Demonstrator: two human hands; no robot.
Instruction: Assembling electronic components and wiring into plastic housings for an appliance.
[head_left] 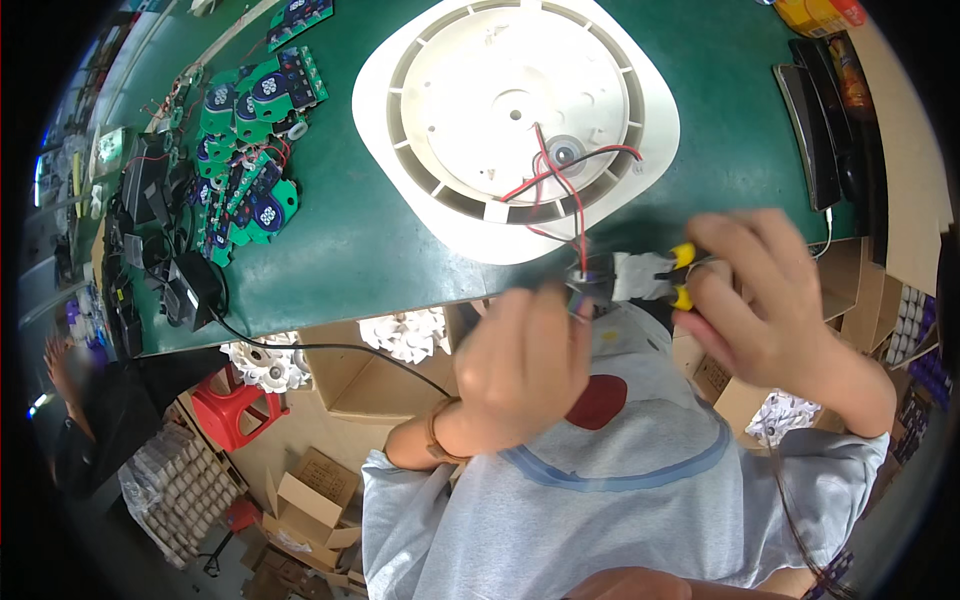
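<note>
A round white plastic housing [470, 90] lies at the bench's near edge, its slotted ring and inside facing up. Red and black wires [582, 225] come out of it and run down over its near rim. My left hand [525, 360] is closed at the ends of these wires, its fingertips blurred. My right hand [755, 295] is closed round the yellow and black handles of a pair of pliers [640, 277], whose middle is wrapped in white tape. The jaws point left and meet the wires beside my left fingertips; their exact grip is hidden.
On the green bench [330, 240], green circuit boards [245, 130] are heaped at left, near black power adapters [190, 290]. A phone [808, 135] with a white cable lies at right. Below stand cartons [370, 385] with white parts and a red stool [235, 410]. Another person [110, 410] is at far left.
</note>
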